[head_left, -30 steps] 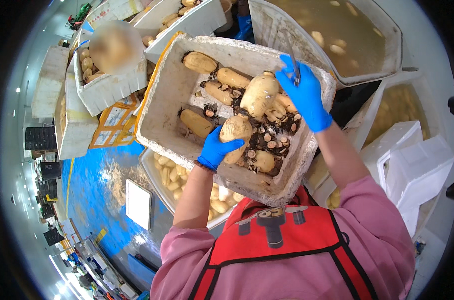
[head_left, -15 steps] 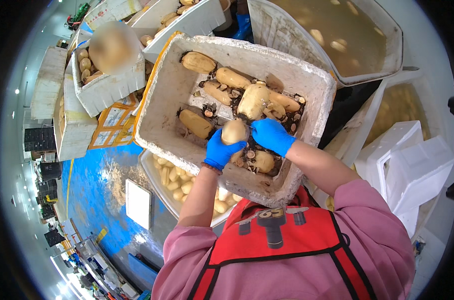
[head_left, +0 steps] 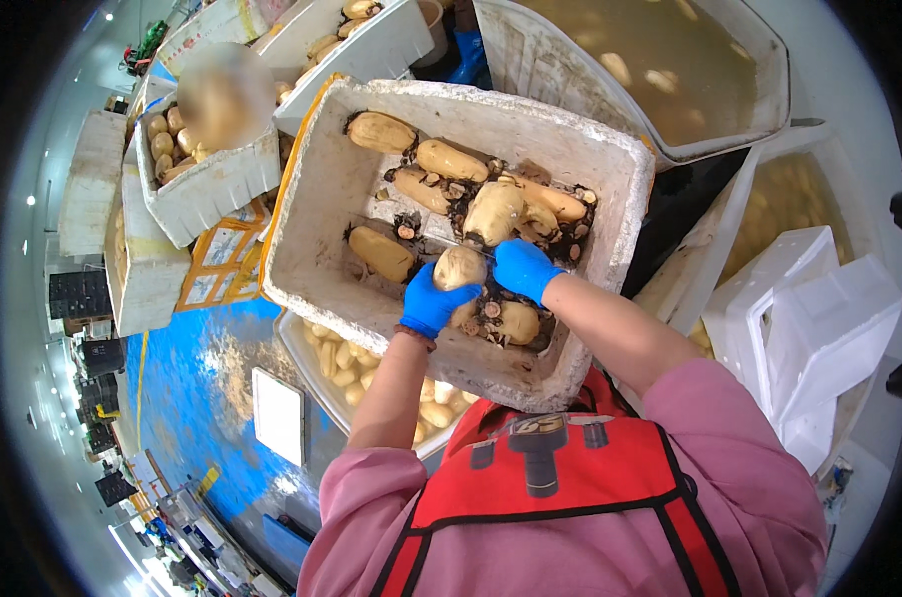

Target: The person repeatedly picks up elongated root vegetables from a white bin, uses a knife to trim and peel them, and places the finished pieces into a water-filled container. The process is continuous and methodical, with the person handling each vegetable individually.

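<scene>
Over the near part of a white foam box (head_left: pixel 471 95), my left hand (head_left: pixel 433 300) is wrapped round a cream-coloured lotus root segment (head_left: pixel 460 267). My right hand (head_left: pixel 526 271), also in a blue glove, is closed at the segment's right side. From its fingers a thin blade, like that of a small knife (head_left: pixel 487 255), reaches to the root; most of the tool is hidden. Inside the box lie several more lotus root segments (head_left: pixel 380 251), with a larger pale one (head_left: pixel 494 211) just beyond my hands. Dark trimmings and cut root ends (head_left: pixel 492 308) are scattered among them.
Below the box at the left stands a tub of peeled roots (head_left: pixel 342 373). Other foam boxes (head_left: pixel 207 204) filled with roots are stacked at the far left. Tubs of murky water (head_left: pixel 690 90) stand far right, and white foam pieces (head_left: pixel 819 318) at the right. A white lid (head_left: pixel 278 416) lies on the floor.
The held lotus root segment has turned slightly in my left hand, and its face looks different. My right hand stays close beside it. The whole view has shifted a little.
</scene>
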The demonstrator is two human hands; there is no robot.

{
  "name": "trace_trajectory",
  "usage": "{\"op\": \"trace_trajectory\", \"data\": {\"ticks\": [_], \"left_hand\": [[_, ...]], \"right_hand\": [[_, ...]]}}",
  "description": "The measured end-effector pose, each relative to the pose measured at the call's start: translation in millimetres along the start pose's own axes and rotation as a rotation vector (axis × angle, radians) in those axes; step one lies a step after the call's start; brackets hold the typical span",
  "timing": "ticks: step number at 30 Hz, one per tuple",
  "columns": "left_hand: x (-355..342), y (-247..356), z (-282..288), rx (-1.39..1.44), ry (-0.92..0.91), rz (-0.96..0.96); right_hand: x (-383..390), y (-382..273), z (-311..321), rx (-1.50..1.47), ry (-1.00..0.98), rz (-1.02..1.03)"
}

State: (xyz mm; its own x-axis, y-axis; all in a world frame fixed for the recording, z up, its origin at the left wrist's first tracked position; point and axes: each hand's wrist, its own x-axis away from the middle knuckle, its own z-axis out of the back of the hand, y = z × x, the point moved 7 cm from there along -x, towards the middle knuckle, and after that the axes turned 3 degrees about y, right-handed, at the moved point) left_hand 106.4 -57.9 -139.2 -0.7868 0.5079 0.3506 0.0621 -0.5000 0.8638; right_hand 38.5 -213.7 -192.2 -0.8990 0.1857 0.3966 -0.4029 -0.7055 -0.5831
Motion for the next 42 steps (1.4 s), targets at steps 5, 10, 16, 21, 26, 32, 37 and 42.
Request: {"op": "trace_trajectory", "data": {"ticks": [5, 10, 16, 21, 26, 32, 37, 42], "left_hand": [[-13, 45, 16, 0.151, 0.185, -0.173], [-24, 27, 8, 0.990, 0.144, 0.191], [-36, 100, -60, 1.201, -0.122, 0.160], [-56, 142, -74, 0.710, -0.262, -0.066], [-140, 18, -31, -0.384, -0.203, -0.108], [-144, -45, -50, -1.217, -0.458, -0.018], [-146, -72, -56, -1.299, -0.338, 0.035], [-152, -46, -47, -1.185, -0.311, 0.132]], "right_hand": [[-6, 20, -10, -0.024, -0.056, -0.102], [25, -35, 62, -1.071, 0.181, -0.055], [51, -40, 123, -0.961, 0.574, 0.283], [75, 60, 189, -1.571, 0.598, -0.070], [52, 250, 256, -1.382, 0.857, -0.358], [-7, 435, 277, -0.901, 0.744, -0.614], [-41, 422, 279, -0.653, 0.617, -0.647], [-52, 429, 273, -0.528, 0.499, -0.742]]}}
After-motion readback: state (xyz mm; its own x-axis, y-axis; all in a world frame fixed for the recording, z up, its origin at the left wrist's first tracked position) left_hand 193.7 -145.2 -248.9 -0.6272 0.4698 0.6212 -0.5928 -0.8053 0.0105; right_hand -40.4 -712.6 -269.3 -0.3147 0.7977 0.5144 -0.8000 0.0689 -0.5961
